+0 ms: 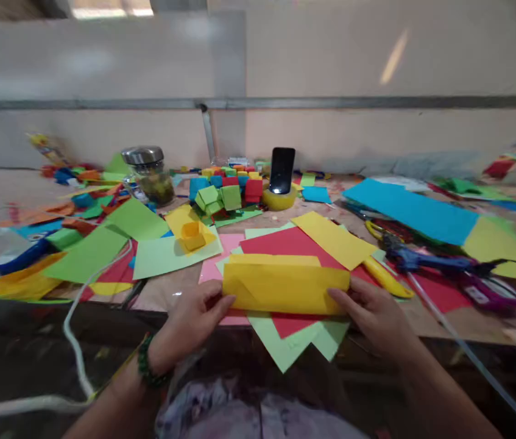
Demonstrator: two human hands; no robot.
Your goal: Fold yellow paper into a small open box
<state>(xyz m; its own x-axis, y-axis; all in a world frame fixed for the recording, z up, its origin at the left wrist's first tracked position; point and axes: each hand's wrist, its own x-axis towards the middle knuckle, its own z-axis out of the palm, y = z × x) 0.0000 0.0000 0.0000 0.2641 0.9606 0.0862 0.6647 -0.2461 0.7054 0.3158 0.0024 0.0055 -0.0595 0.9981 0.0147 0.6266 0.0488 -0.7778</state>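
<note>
A folded sheet of yellow paper point(280, 289) is stretched between my two hands, its long side running left to right. My left hand point(200, 317) pinches the left end between thumb and fingers. At the other end my right hand point(371, 308) grips it the same way. Beneath lie a red sheet point(280, 241) and pale green sheets point(282, 350) that overhang the table's front edge. Just beyond, a small open yellow paper box point(194, 236) sits on a pale green sheet point(161, 256). Another yellow sheet point(335, 238) lies behind my right hand.
Several coloured paper cubes point(225, 189) are stacked at the back, beside a phone point(282, 171) propped in a tape roll point(279, 198). A lidded glass jar point(150, 177) stands left. Right are a yellow-handled cutter point(388, 277), a blue glue gun point(431, 261) and blue sheets point(410, 210). A white cable point(75, 335) hangs left.
</note>
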